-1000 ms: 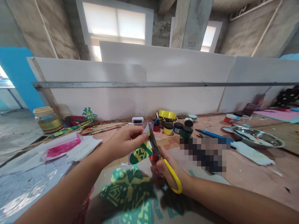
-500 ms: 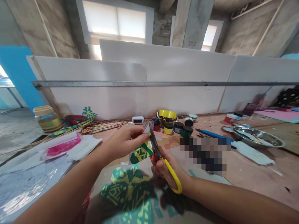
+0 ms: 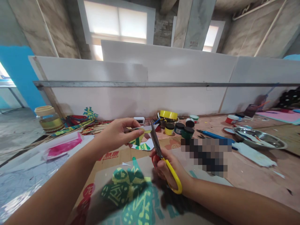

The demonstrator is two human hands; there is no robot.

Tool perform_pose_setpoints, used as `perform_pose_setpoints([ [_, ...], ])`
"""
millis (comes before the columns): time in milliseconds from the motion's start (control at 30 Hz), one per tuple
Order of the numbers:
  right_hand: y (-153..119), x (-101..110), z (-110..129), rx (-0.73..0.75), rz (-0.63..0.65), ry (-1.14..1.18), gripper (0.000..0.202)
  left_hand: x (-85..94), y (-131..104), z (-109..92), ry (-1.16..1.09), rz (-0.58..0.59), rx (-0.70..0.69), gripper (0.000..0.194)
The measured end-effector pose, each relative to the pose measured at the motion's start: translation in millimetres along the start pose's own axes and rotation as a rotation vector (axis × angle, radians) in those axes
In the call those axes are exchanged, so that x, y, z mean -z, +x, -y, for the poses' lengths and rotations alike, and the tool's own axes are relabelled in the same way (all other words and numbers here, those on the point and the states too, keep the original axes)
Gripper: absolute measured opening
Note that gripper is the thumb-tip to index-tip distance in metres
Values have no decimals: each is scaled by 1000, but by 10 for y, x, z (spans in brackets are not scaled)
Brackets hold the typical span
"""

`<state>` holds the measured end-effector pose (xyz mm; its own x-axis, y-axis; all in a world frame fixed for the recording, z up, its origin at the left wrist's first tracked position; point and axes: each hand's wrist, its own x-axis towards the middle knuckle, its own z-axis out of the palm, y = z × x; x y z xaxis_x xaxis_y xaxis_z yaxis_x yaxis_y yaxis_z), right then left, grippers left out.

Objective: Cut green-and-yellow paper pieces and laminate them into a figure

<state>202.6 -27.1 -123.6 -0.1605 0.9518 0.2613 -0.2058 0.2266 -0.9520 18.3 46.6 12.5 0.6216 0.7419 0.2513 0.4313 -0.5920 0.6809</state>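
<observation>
Head view: my left hand point(image 3: 117, 134) has its grip pinched on a green-and-yellow paper cutout point(image 3: 140, 143), held above the worktop point(image 3: 246, 175). My right hand point(image 3: 167, 168) has its grip closed through the yellow-handled scissors point(image 3: 164, 159), blades nearly shut, just beside the cutout's right edge.

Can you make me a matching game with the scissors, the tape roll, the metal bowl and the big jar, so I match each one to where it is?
Things:
1. scissors
2. yellow tape roll
3. metal bowl
4. glass jar

Places:
A. far left of the table, by the white wall board
B. in the right hand, blades pointing up
C. right side of the table, beyond a white cloth
D. at the back, behind the little paint pots

Pairs: 1-B, 2-D, 3-C, 4-A
</observation>
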Motion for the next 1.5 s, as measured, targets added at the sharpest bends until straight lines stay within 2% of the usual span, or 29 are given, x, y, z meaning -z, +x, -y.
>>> perform_pose_setpoints([
  [67, 1, 7, -15, 2, 0, 0, 58, 56, -8, -9, 25, -59, 95, 34],
  [167, 4, 18, -32, 7, -7, -19, 57, 104, -4, -14, -30, -168, 112, 38],
  [333, 3, 16, -41, 24, 1, -17, 57, -5, 81, 15, -554, -290, 91, 52],
  [433, 1, 14, -52, 21, 6, 17, 55, -150, 133, 34, -816, -348, 111, 44],
  [500, 2, 18, -70, 31, 18, 46, 53, -234, 144, 48, -861, -323, 110, 41],
  [600, 8, 26, -97, 62, 26, 70, 52, -302, 131, 76, -760, -169, 100, 45],
  [700, 17, 23, -99, 70, 23, 65, 53, -309, 112, 91, -573, -50, 66, 37],
  [833, 21, 8, -71, 63, 33, 36, 55, -295, 89, 61, -380, -77, -20, 35],
  [1033, 5, 44, -95, 68, 58, -13, 57, -266, 46, -27, -136, -163, -18, 40],
  [1200, 8, 95, -108, 101, 68, -95, 59, -212, 28, -23, -62, -124, -49, 34],
  [1500, 28, 76, -71, 94, 66, -122, 48, -130, 8, -34, 117, -91, -130, 31],
])
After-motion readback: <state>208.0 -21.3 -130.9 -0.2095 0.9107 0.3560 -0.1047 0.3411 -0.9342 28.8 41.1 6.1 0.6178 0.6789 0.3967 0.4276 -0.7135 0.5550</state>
